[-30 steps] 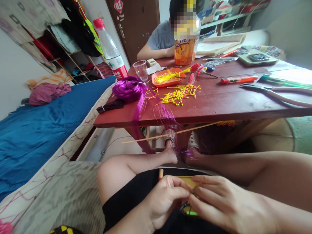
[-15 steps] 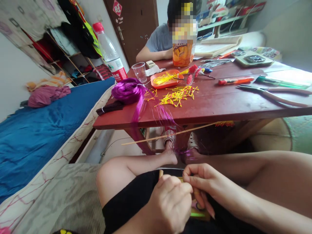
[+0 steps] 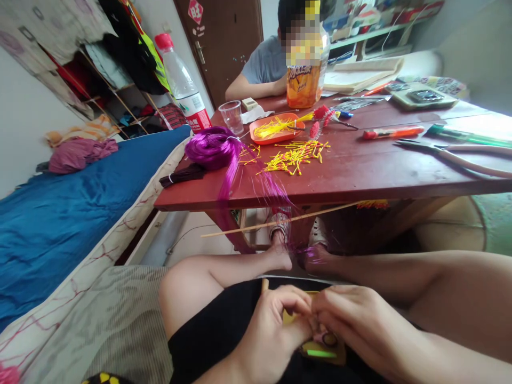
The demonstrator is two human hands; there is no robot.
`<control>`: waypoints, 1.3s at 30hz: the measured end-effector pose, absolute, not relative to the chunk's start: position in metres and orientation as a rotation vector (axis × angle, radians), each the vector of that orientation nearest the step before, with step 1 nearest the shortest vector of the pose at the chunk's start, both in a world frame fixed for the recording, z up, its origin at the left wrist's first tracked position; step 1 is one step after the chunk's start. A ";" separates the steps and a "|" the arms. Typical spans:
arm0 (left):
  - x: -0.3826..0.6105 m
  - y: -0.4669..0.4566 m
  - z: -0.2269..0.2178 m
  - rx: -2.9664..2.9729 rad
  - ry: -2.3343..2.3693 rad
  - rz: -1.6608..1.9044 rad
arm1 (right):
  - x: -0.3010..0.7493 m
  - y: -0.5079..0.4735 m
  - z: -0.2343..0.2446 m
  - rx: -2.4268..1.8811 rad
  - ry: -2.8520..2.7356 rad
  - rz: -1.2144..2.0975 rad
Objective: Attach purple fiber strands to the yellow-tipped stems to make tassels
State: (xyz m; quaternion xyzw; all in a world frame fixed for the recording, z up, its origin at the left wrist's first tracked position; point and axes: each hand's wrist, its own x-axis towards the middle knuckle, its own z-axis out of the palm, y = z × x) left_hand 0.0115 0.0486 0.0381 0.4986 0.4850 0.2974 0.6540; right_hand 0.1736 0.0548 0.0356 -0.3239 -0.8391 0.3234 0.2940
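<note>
My left hand (image 3: 274,328) and my right hand (image 3: 356,317) meet fingertip to fingertip over my lap. Both are closed in a pinch, and whatever lies between the fingers is too small or hidden to name. A light wooden stick end (image 3: 264,286) pokes out beyond my left hand; I cannot tell whether that hand grips it. Beneath the hands a yellow tray (image 3: 340,354) rests on the black cloth of my lap, partly covered. In it show a bright green strip (image 3: 321,353) and a dark ring-shaped loop (image 3: 330,339), perhaps a scissors handle.
On the red table (image 3: 344,184) lie a purple fibre bundle (image 3: 212,149), yellow stamens (image 3: 296,157), an orange dish (image 3: 256,137) and pliers (image 3: 448,152). A thin stick (image 3: 256,226) crosses below the table edge. Opposite sits a person (image 3: 256,69) behind a bottle (image 3: 303,88).
My left hand has turned, its thumb and forefinger now showing. My right hand has rolled over, knuckles up, fingertips against the left's. More of the yellow tray shows; the view shifted slightly.
</note>
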 end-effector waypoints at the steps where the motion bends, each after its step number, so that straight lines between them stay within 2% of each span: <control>1: 0.011 0.047 0.037 1.394 1.136 0.743 | 0.171 0.054 0.033 -1.022 -2.071 1.147; 3: 0.009 0.043 0.033 1.928 1.172 0.912 | 0.165 0.054 0.027 -1.194 -1.673 1.666; 5: 0.006 0.040 0.025 2.380 1.085 1.097 | 0.161 0.056 0.022 -1.164 -1.330 1.993; 9: 0.000 0.043 0.015 2.854 0.715 1.199 | 0.159 0.061 0.016 -1.080 -1.060 2.190; 12: 0.000 0.048 0.023 2.779 0.663 1.122 | 0.163 0.061 0.019 -1.115 -1.115 2.165; 15: 0.004 0.050 0.037 2.044 0.952 0.878 | 0.172 0.056 0.029 -1.107 -1.591 1.735; 19: 0.011 0.052 0.044 0.759 1.057 0.510 | 0.184 0.052 0.042 -0.571 -2.330 0.646; 21: 0.013 0.052 0.041 0.483 1.025 0.463 | 0.187 0.052 0.044 -0.408 -2.447 0.282; 23: 0.013 0.053 0.039 0.413 1.011 0.468 | 0.186 0.052 0.045 -0.387 -2.473 0.161; 25: 0.013 0.051 0.037 0.493 1.025 0.507 | 0.183 0.051 0.043 -0.448 -2.445 0.284; 27: 0.012 0.048 0.035 0.798 1.050 0.592 | 0.177 0.050 0.039 -0.668 -2.332 0.598; 30: 0.012 0.040 0.028 1.554 1.123 0.904 | 0.168 0.050 0.030 -1.115 -1.876 1.404; 33: 0.011 0.034 0.017 2.258 1.132 1.279 | 0.162 0.052 0.022 -1.143 -1.282 2.043; 36: 0.007 0.034 0.014 2.705 0.904 1.304 | 0.160 0.055 0.019 -1.062 -1.008 2.234; 39: 0.004 0.039 0.020 2.718 0.794 1.210 | 0.161 0.056 0.023 -1.071 -0.974 2.249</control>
